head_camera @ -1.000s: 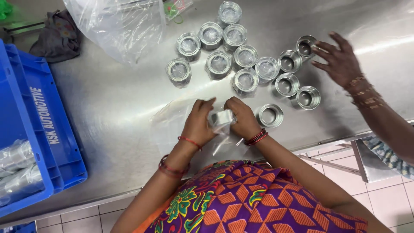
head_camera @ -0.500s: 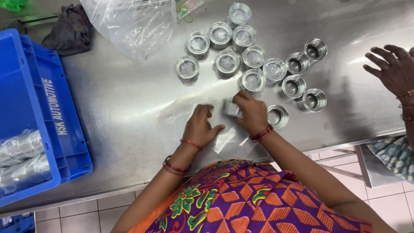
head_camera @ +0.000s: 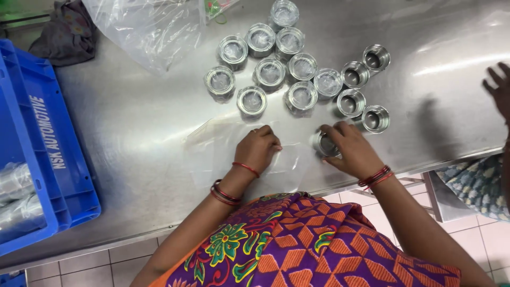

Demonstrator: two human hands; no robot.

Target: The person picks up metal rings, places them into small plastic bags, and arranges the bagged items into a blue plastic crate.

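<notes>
On a steel table [head_camera: 133, 133] over tiled floor [head_camera: 467, 234], a metal cup [head_camera: 323, 144] is gripped by the right hand [head_camera: 350, 151] while a clear bag [head_camera: 212, 154] is pinned under the curled left hand [head_camera: 257, 150]

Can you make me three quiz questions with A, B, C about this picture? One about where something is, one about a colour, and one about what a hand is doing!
1. Where is the big plastic crate?
A. at the table's left edge
B. among the rings
C. at the table's right edge

2. What colour is it?
A. red
B. blue
C. green

3. What is the right hand doing?
A. resting flat
B. gripping a shiny metal ring
C. holding the grey cloth

Answers: 1 A, it sits at the steel table's left edge. 2 B, its walls are blue. 3 B, the fingers wrap the ring.
</notes>
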